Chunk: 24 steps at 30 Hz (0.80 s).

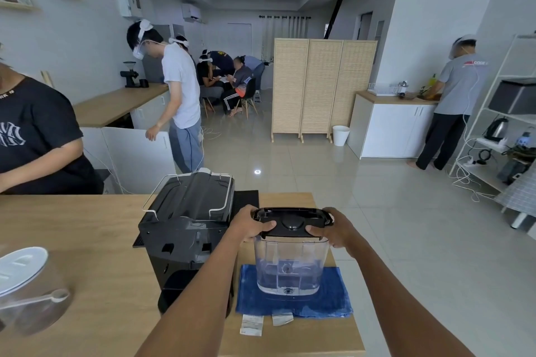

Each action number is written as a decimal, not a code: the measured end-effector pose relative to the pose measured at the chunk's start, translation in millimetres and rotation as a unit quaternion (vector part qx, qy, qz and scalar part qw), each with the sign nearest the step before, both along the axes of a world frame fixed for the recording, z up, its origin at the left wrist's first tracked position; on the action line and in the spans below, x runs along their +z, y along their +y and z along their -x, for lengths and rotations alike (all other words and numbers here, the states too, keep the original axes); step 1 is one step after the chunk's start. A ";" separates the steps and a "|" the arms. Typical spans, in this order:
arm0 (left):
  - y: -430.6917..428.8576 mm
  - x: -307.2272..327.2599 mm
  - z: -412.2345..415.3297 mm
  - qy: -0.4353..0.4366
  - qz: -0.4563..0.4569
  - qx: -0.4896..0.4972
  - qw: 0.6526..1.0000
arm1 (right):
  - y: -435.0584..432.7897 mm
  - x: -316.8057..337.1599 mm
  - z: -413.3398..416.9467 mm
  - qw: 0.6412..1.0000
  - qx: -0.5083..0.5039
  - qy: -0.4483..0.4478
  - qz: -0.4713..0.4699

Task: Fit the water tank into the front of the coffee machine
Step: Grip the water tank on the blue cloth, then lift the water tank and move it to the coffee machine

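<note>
A clear bowl [27, 293] sits at the table's [87, 229] left edge. The coffee machine [185, 229] stands mid-table. Left hand [251, 224] and right hand [338, 230], fingers clamped, hold the water tank [291, 258] over the blue cloth [333, 298] near the right edge.

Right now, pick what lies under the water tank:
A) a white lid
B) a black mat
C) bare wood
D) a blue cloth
D: the clear tank, with both hands on its black lid, is over the blue cloth on the table, right of the coffee machine.
</note>
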<state>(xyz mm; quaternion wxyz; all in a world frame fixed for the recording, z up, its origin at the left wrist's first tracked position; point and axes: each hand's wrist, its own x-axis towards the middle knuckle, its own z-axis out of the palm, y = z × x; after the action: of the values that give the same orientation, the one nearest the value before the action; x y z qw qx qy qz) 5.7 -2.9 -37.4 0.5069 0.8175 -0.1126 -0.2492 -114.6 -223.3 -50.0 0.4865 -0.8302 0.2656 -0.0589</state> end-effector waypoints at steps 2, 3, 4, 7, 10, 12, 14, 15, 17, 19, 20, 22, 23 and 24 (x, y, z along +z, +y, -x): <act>0.5 -5.4 -2.3 -0.023 0.009 -0.008 1.000 | 1.1 -0.9 0.3 1.000 0.002 -0.019 0.009; 0.5 -8.3 -3.7 -0.036 0.012 -0.009 0.999 | 2.1 -1.5 0.9 0.999 0.004 -0.033 0.015; 0.4 -9.7 -4.1 -0.051 0.013 -0.010 0.999 | 3.4 -2.2 2.1 0.998 0.007 -0.052 0.027; 0.7 -12.4 -2.5 -0.122 -0.018 -0.024 0.992 | 7.9 -5.2 7.4 0.992 0.023 -0.105 0.067; 0.7 -11.2 1.2 -0.182 -0.030 -0.026 0.983 | 11.0 -6.7 10.7 0.989 0.026 -0.124 0.078; 0.7 -11.3 3.4 -0.206 -0.033 -0.023 0.978 | 12.5 -6.9 11.7 0.987 0.024 -0.132 0.087; -0.2 -14.9 3.6 -0.217 -0.026 -0.003 0.976 | 14.9 -8.1 12.6 0.984 0.019 -0.145 0.099; -0.7 -17.1 3.0 -0.220 -0.023 0.011 0.975 | 16.1 -9.7 12.9 0.983 0.016 -0.151 0.105; -0.8 -16.8 3.3 -0.225 -0.019 0.031 0.974 | 18.5 -13.1 13.6 0.980 0.011 -0.162 0.118; -0.5 -15.3 2.8 -0.217 -0.010 0.037 0.975 | 19.2 -17.1 13.6 0.977 0.007 -0.172 0.128; -0.6 -16.2 2.0 -0.212 -0.005 0.039 0.977 | 19.1 -18.2 13.8 0.976 0.006 -0.174 0.132; -1.1 -23.2 -3.6 -0.210 -0.008 0.049 0.976 | 19.0 -20.0 13.8 0.975 0.003 -0.176 0.138; -2.6 -33.9 -12.6 -0.214 -0.010 0.054 0.975 | 19.3 -20.2 13.8 0.974 0.002 -0.177 0.141; -3.0 -37.8 -15.2 -0.217 -0.012 0.055 0.975 | 19.5 -20.0 13.9 0.973 0.001 -0.178 0.144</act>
<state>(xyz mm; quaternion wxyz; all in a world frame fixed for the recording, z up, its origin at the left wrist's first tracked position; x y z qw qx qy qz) 20.9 -6.0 -75.2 0.4737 0.8629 -0.1718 -0.0391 -128.5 -203.8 -70.0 0.4010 -0.8683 0.1627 -0.2427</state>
